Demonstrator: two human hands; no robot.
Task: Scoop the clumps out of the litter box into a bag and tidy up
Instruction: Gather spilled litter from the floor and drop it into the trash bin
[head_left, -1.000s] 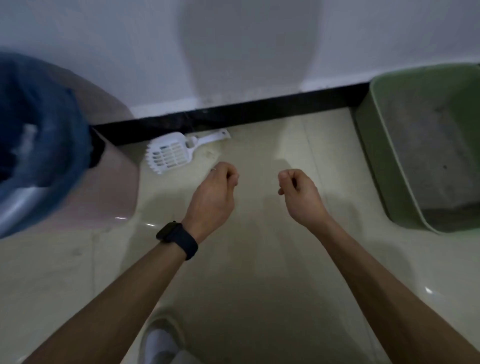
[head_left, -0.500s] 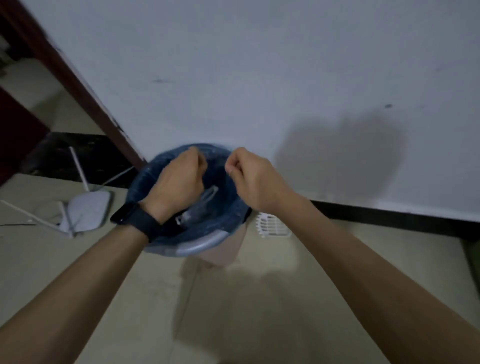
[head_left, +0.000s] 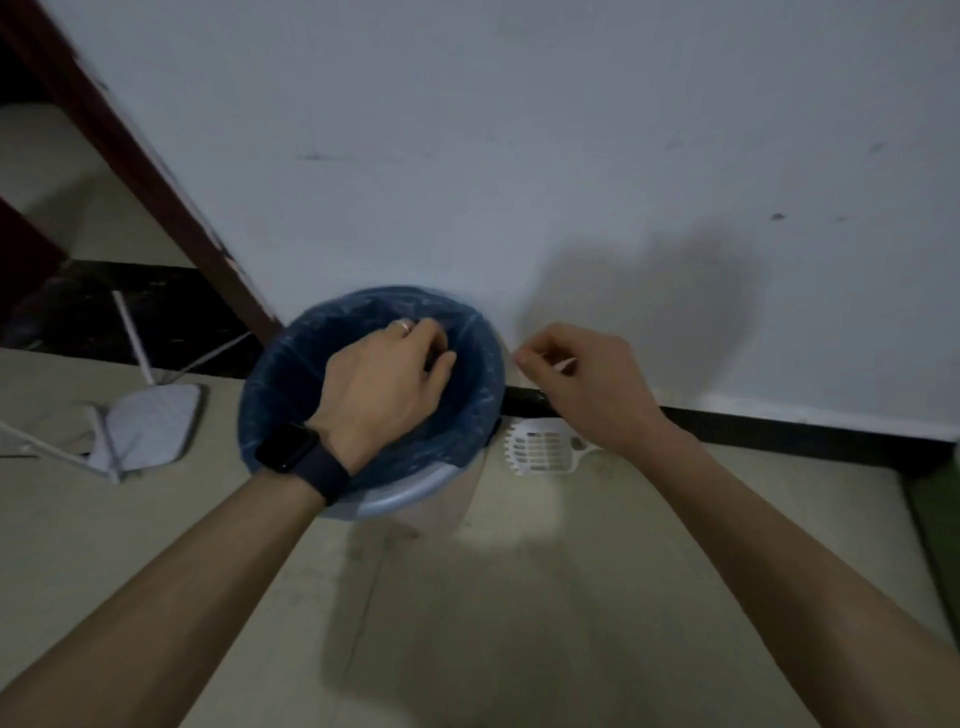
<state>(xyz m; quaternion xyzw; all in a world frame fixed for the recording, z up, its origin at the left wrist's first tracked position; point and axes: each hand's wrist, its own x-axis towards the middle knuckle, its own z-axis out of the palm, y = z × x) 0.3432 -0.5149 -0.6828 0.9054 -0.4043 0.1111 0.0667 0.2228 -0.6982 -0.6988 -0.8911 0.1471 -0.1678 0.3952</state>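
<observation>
A round bin lined with a blue bag (head_left: 291, 374) stands against the white wall. My left hand (head_left: 384, 384), with a dark watch on the wrist, reaches into the bin's mouth, its curled fingers gripping a fold of the bag. My right hand (head_left: 582, 384) hovers just right of the bin's rim with fingers curled and apart from the bag; a pale sliver shows by its thumb, and what that is stays unclear. On the floor beside the bin, partly under my right wrist, lies the white slotted scoop (head_left: 537, 449). Only a green edge of the litter box (head_left: 935, 504) shows at far right.
A white router (head_left: 150, 426) with thin antennas lies on the floor left of the bin. A dark brown door frame (head_left: 156, 171) slants down to the bin's back left. A black skirting strip (head_left: 779, 431) runs along the wall's foot. Pale floor tiles (head_left: 467, 597) lie between my arms.
The view swung left from the litter box to the bin. My left hand has sunk into the bag's mouth, and my right hand has drifted right, off the bin.
</observation>
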